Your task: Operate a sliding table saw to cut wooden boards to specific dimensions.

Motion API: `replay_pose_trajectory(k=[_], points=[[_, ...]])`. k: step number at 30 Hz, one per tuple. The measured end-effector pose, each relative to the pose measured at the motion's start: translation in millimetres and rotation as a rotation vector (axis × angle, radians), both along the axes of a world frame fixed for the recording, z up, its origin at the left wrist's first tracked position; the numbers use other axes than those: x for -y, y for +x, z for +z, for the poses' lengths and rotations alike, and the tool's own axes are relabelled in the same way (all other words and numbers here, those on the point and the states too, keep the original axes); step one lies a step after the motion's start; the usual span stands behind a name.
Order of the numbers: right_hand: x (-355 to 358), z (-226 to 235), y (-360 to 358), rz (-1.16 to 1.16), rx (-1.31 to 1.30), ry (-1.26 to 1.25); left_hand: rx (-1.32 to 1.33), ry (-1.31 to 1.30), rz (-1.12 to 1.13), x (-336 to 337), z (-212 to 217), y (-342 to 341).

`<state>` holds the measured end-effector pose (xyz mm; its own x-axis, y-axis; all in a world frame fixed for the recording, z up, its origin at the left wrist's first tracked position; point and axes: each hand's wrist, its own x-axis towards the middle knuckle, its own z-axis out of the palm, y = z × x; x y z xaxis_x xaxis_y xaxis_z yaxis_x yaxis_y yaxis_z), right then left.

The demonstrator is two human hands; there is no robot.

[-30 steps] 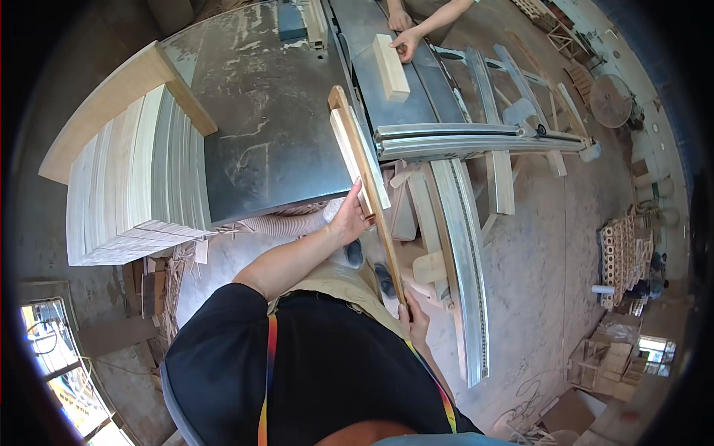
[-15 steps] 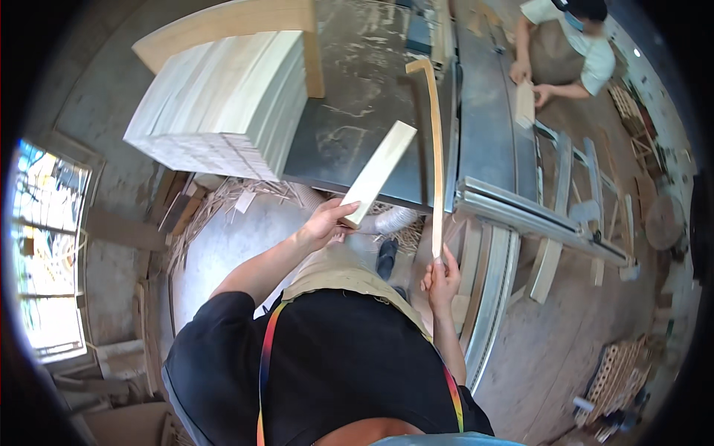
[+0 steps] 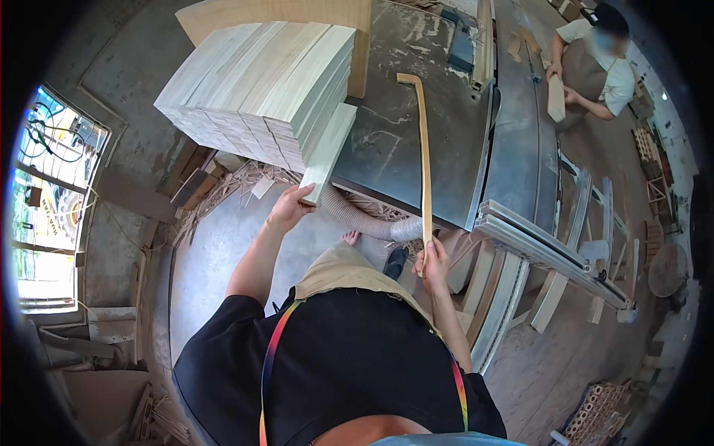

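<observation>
Far left: window (image 3: 52,201), partly cut off by the dark rim of the view. Below it, scrap wood (image 3: 97,357) on the floor, too dim to sort out.

Next right: stack (image 3: 256,89) of pale boards on the grey table (image 3: 416,141), a wider plank (image 3: 297,13) lying across its far side, cut off at the top edge.

Left hand (image 3: 288,209) closed on the near end of one board (image 3: 327,152), fingers curled under it, thumb side hidden. Board slanting up toward the stack, touching its right flank; far end resting at the table's edge.

Under the table, ribbed hose (image 3: 364,219), its far end lost behind the table's underside.

Right hand (image 3: 431,260) wrapped around the lower end of a thin curved strip (image 3: 424,149), fingertips hidden behind it. Strip running up over the table top, upper end bent left, well apart from the stack.

Further right: metal rails (image 3: 550,253) of the machine, with loose boards (image 3: 550,297) leaning below, overlapping and hard to count.

Top right: another person (image 3: 595,59), partly cut off, both hands on a short board (image 3: 556,98); grip too small to make out.
</observation>
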<state>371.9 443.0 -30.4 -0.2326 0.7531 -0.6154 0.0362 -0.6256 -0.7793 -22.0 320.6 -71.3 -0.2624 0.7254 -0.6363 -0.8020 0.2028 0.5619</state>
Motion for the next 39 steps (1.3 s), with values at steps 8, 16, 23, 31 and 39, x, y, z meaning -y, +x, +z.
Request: replay_pose_trajectory(k=[8, 16, 23, 31, 39], points=[[-5, -7, -7, 0.001, 0.066, -0.047, -0.006, -0.091, 0.291, -39, -19, 6], [-11, -12, -18, 0.043, 0.043, -0.022, -0.044, -0.096, 0.425, -57, -29, 1], [-19, -15, -19, 0.023, 0.060, -0.017, -0.019, -0.058, 0.411, -57, -26, -2], [-19, -15, -30, -0.029, 0.012, -0.014, -0.012, -0.106, 0.252, -38, -12, 9], [-21, -21, -30, 0.013, -0.019, 0.010, 0.103, -0.248, -0.039, -7, -32, 35]])
